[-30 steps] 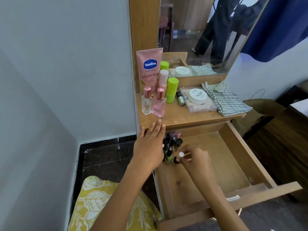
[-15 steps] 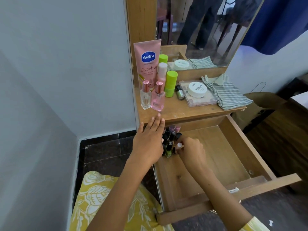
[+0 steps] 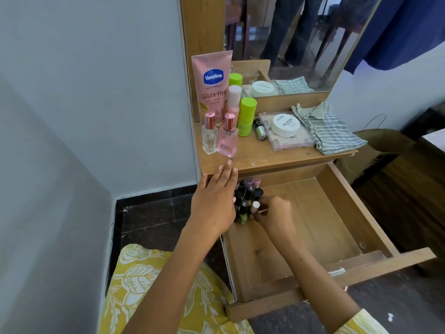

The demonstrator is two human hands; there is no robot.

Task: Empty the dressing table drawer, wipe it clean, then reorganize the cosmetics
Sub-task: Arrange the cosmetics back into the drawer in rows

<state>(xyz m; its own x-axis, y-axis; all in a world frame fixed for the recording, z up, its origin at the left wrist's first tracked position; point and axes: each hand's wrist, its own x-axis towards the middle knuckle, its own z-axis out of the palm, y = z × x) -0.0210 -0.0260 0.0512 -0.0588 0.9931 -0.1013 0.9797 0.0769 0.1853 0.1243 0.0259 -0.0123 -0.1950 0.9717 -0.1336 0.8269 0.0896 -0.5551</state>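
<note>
A white-capped bottle [image 3: 255,206] is pinched by the right hand [image 3: 273,216] among nail polish bottles [image 3: 246,197] at the drawer's [image 3: 320,220] ten o'clock corner; straight left hand [image 3: 215,201] fingers are laid flat beside them.

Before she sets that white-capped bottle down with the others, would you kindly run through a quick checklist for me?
1. Right hand pinches the white-capped bottle: ok.
2. Left hand, fingers straight, steadies the bottle cluster: ok.
3. Cluster upright in the drawer's back left corner: ok.
4. Bare drawer floor right of the cluster: ok.
5. Drawer wiped clean: cannot tell.
6. Perfume bottles near the tabletop edge, above the left hand's fingertips: not ok, mind them.
</note>
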